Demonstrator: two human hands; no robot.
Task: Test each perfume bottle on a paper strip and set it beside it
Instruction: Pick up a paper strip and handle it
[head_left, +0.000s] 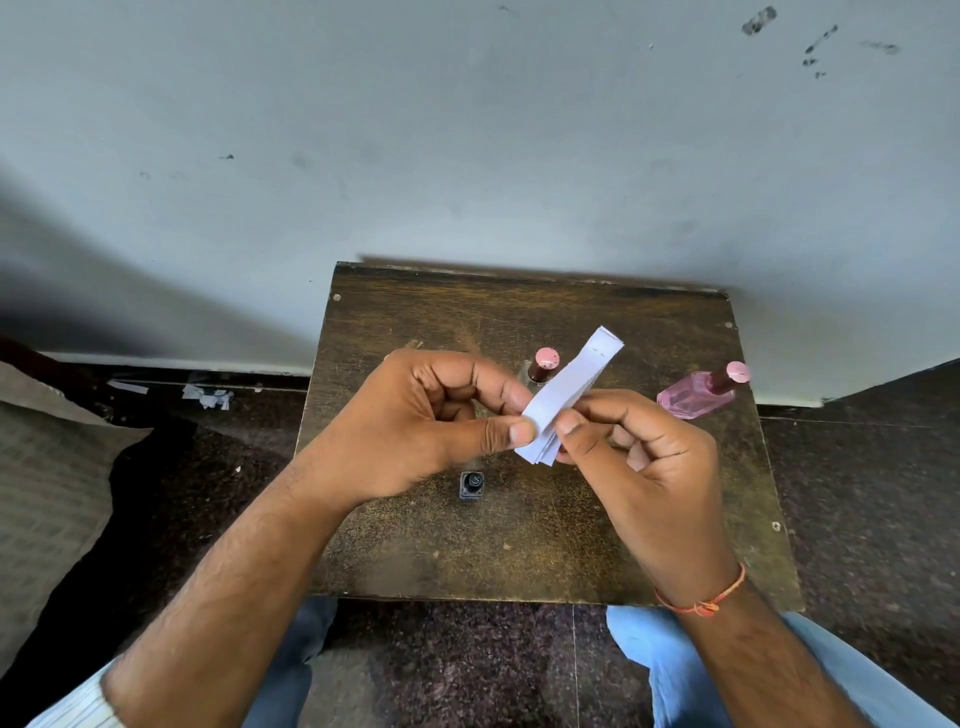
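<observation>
Both hands hold a small stack of white paper strips (569, 394) above a small dark wooden table (519, 545). My left hand (421, 426) pinches the stack's lower left edge between thumb and fingers. My right hand (639, 457) pinches its lower right edge. A pink perfume bottle (693, 396) with a pink cap stands at the table's right. A clear bottle with a dark neck and pink cap (543, 364) stands behind the strips, partly hidden. A small dark bottle (471, 486) stands on the table below my left hand.
The table stands against a pale grey wall (467, 130). Dark speckled floor (857, 493) surrounds it. Torn paper scraps (208, 397) lie on the floor at the left by the skirting. My knees in blue jeans (649, 654) sit at the table's front edge.
</observation>
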